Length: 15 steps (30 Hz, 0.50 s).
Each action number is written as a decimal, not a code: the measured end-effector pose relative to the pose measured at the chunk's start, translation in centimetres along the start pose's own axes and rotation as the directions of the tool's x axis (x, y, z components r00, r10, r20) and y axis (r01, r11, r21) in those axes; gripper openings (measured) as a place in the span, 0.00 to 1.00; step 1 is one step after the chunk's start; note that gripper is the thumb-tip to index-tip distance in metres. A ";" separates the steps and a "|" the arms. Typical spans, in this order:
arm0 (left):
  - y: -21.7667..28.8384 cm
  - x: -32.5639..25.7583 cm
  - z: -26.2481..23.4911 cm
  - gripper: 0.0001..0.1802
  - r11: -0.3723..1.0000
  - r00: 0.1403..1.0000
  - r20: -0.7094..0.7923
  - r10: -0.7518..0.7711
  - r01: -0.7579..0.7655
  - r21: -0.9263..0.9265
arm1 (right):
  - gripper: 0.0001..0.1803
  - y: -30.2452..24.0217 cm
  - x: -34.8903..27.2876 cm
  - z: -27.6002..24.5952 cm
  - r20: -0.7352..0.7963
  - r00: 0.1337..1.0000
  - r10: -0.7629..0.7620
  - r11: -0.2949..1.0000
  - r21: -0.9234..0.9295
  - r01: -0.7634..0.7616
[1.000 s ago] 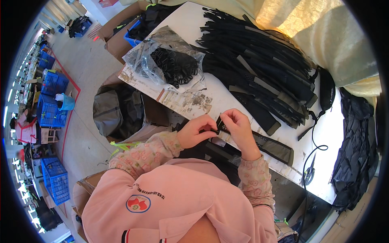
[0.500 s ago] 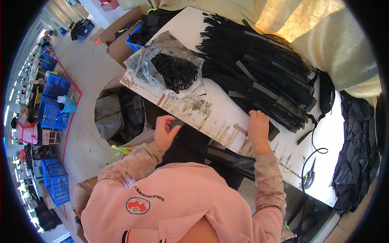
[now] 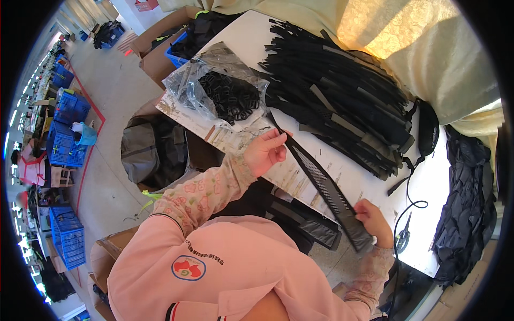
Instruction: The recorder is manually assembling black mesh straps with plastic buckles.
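Observation:
A long black strap point(image 3: 323, 184), narrow at its far end and widening into a padded, mesh-like band, stretches slantwise between my hands over the table's near edge. My left hand point(image 3: 266, 152) pinches it close to the narrow end. My right hand point(image 3: 375, 222) grips the wide end, lower and to the right. Beyond my hands, a big pile of similar black straps point(image 3: 342, 101) covers much of the white table point(image 3: 227, 140). An opened clear plastic bag point(image 3: 179, 80) with many small black plastic buckles point(image 3: 230, 96) lies left of the pile.
More black straps point(image 3: 300, 219) lie across my lap. Scissors point(image 3: 404, 235) and a black cord point(image 3: 408, 190) rest at the table's right, beside black quilted fabric point(image 3: 466, 208). A lined container of dark pieces point(image 3: 152, 152) stands at the left. Blue crates point(image 3: 68, 235) line the floor farther left.
A strap is now held between both hands, off the near side of the pile. My left hand has moved right and up; my right hand has come down and right.

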<state>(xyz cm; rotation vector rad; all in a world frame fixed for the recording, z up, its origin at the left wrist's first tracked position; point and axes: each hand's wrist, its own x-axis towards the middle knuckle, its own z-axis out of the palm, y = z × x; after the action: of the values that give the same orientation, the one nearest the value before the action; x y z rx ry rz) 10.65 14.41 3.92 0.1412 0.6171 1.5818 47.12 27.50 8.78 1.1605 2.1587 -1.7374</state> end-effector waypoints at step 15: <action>1.1 -2.4 -0.5 0.08 0.733 0.941 -0.068 0.332 -0.212 0.647 | 0.15 -10.4 14.9 15.1 -0.423 0.615 -0.666 0.743 -0.298 0.599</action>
<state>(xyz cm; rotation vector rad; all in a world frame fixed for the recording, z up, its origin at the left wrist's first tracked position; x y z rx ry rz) 9.81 11.97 4.68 0.6286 1.3190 1.6188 24.99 20.82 3.86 0.9417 3.2891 -1.5607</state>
